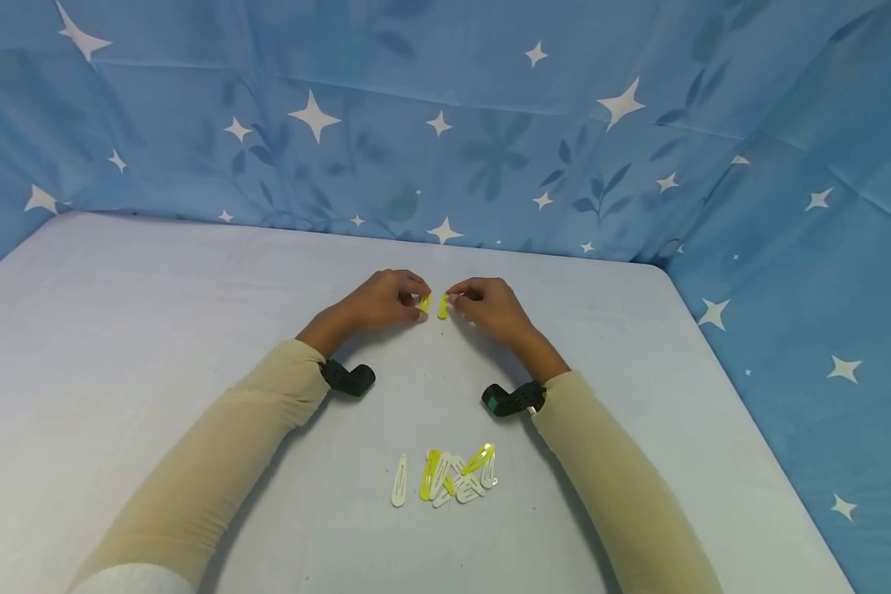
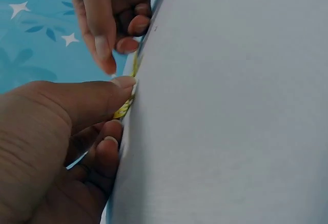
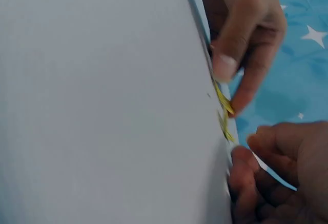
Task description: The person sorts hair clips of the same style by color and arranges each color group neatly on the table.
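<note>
Both hands are at the far middle of the white table, each at a yellow snap hair clip. My left hand [image 1: 386,301] pinches one clip [image 1: 425,303] between thumb and fingers; in the left wrist view part of this clip [image 2: 122,112] shows below the thumb. A second yellow clip [image 1: 442,307] lies just to its right, nearly parallel. My right hand [image 1: 490,307] is beside that second clip, fingertips right at its edge. In the right wrist view a gap shows between the thumb and fingers of this hand [image 3: 287,167], with the clip [image 3: 225,126] just past the tips.
Nearer the body, several white and yellow hair clips [image 1: 456,478] lie in an overlapping pile. One white clip [image 1: 399,481] lies apart, left of the pile. A blue star-patterned cloth [image 1: 445,124] hangs behind the white table [image 1: 193,330] and along its right side.
</note>
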